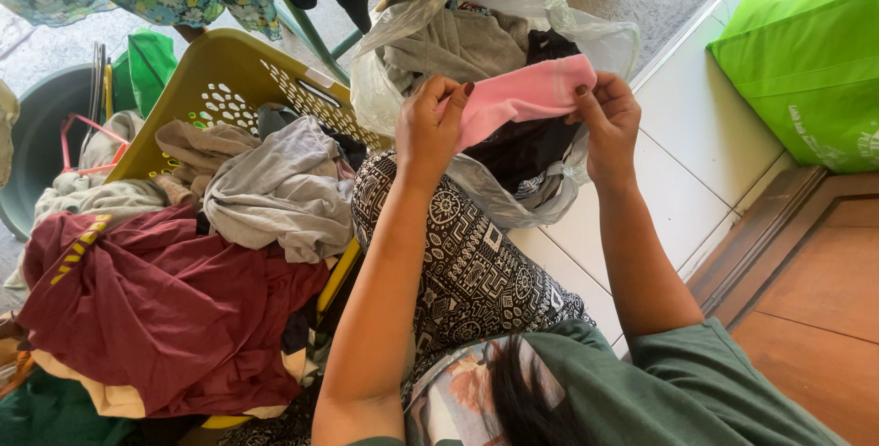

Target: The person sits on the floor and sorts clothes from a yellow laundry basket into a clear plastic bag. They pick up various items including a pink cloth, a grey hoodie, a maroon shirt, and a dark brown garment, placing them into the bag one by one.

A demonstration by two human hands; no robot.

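A patterned knee [467, 263] is seen nearest, between the two forearms. Above it a pink cloth [526, 96] is held stretched in the air, over the open plastic bag [513, 34]. The left hand [428, 130] is closed on the cloth's left end, thumb and fingers pinched; the right hand [609, 121] is pinched on the right end. Both grips are taken at the edges only, so a slip at either end is judged likely to drop the cloth into the bag's dark clothes or onto the white tiles [678, 162]. To the left, a yellow basket [229, 75] is tipped and overfilled; the grey garment [279, 190] and maroon shirt [156, 299] are spilled over its rim and could slide further to the floor. Farther off, a green bag [806, 61] is seen, well apart.
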